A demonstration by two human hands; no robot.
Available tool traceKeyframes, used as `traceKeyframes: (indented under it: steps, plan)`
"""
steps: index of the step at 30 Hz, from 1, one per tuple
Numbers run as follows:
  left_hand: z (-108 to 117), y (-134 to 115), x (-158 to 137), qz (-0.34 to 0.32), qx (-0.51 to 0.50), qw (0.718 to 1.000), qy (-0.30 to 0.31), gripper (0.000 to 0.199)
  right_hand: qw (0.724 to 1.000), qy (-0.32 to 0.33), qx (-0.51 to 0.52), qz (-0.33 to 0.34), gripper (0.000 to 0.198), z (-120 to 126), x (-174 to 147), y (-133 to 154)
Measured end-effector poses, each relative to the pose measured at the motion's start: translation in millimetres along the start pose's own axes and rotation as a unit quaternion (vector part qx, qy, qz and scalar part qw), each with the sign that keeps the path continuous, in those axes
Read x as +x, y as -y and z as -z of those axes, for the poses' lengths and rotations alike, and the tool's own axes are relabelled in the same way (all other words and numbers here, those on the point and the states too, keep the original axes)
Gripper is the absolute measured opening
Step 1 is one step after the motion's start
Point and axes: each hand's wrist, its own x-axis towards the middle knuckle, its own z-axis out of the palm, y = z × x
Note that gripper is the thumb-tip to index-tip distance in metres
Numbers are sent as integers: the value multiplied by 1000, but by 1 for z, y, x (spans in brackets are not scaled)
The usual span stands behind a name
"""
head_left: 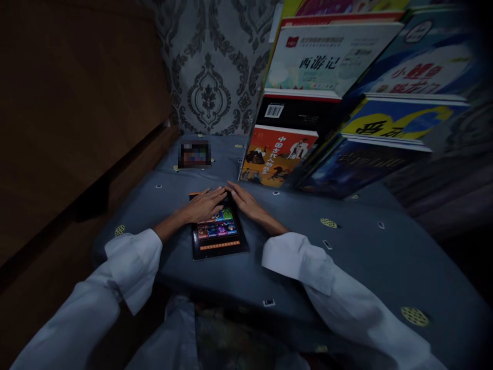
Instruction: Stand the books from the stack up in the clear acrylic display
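Observation:
A thin black book (215, 252) lies flat on the dark blue cloth, its cover showing rows of small coloured pictures and an orange strip near the bottom. Across its upper part rests my left hand (206, 204), fingers stretched out and covering some of the pictures. My right hand (244, 201) lies at the book's upper right edge, its fingers extended and their tips close to those of the left hand. Neither hand is wrapped around anything.
Several books stand in tiers on the right, among them an orange-red one (278, 156) and a dark blue one (362, 164). A small blurred-out item (194, 154) lies farther back on the patterned cloth (292, 216). Brown wooden furniture (77, 103) borders the left; patterned wallpaper (210, 92) is behind.

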Motion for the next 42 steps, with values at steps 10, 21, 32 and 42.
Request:
traceKeyframes:
  steps: [10,21,32,42]
  plan:
    - [1,-19,-8,-81,-11,997,-4,54,999,5,-37,7,59,-3,1,-2]
    - [-1,-20,-41,-58,-36,997,-19,46,987,4,-160,11,52,-13,-6,5]
    - [-20,-13,-69,159,8,980,-121,54,952,36,-302,23,48,-21,-10,31]
    - [-4,23,-85,91,-137,985,-43,89,939,138,-275,156,45,-64,1,74]
